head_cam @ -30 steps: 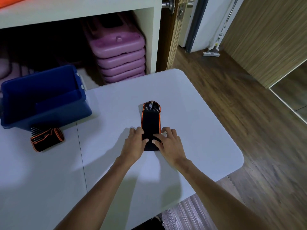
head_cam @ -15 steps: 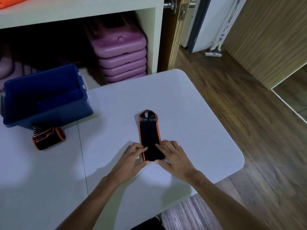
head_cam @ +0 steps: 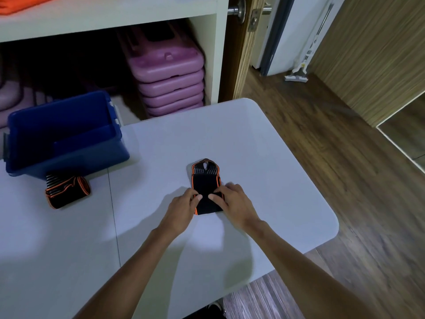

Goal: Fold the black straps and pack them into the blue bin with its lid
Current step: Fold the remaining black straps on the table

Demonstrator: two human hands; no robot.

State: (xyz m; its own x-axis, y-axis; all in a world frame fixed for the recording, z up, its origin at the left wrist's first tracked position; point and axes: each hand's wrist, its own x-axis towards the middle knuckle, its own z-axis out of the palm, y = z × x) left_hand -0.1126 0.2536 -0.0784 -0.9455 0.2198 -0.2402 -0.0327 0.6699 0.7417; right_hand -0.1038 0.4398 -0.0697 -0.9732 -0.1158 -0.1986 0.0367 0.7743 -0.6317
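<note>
A black strap (head_cam: 205,188) with orange edging lies flat on the white tabletop (head_cam: 264,157), its near end hidden under both hands. The left hand (head_cam: 182,207) and right hand (head_cam: 232,203) each press thumb and fingers onto it, grip closed on the strap. A rolled strap (head_cam: 66,192) touches the open blue bin (head_cam: 66,134), whose left edge is cut off. Bare tabletop surrounds the hands; its rounded right edge lies near.

Bare table (head_cam: 264,157) right of and beyond the hands; leftward, rolled strap (head_cam: 66,192) (touching the bin front) and blue bin (head_cam: 69,162) obstruct.
</note>
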